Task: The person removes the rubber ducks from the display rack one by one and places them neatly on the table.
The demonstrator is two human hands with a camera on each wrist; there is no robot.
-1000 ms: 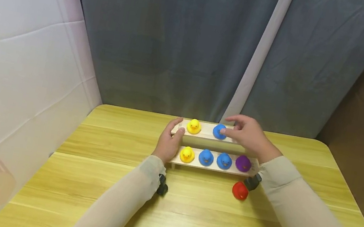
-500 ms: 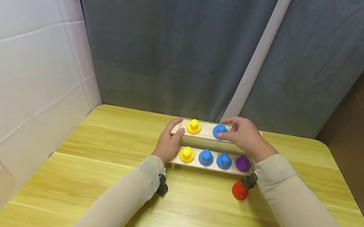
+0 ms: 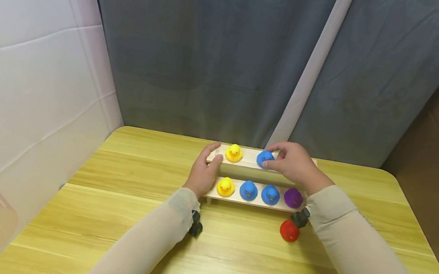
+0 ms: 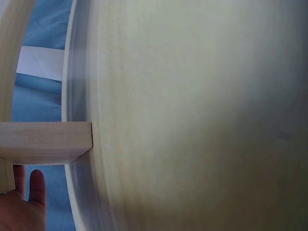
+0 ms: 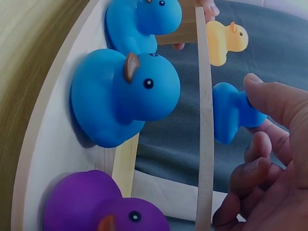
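My right hand (image 3: 295,165) pinches the head of a blue rubber duck (image 5: 226,113) between thumb and fingers. This duck sits on the upper tier of a two-tier wooden stand (image 3: 249,158), to the right of a yellow rubber duck (image 3: 233,153). At the stand's left end, my left hand (image 3: 203,173) holds its side, thumb in front. In the left wrist view its fingers (image 4: 37,186) show beside a wooden crosspiece (image 4: 45,139). Along the lower tier stand another yellow duck (image 3: 225,187), two blue ducks (image 3: 248,190) and a purple duck (image 3: 293,198).
A red duck (image 3: 289,230) lies on the wood-grain table (image 3: 224,264) in front of the stand's right end, close under my right wrist camera (image 3: 300,217). Grey curtain (image 3: 215,58) hangs behind the table. Fabric walls stand on both sides.
My right hand has shifted slightly left and down, and its fingers have closed in round the blue duck's head. The left hand and the ducks keep their places.
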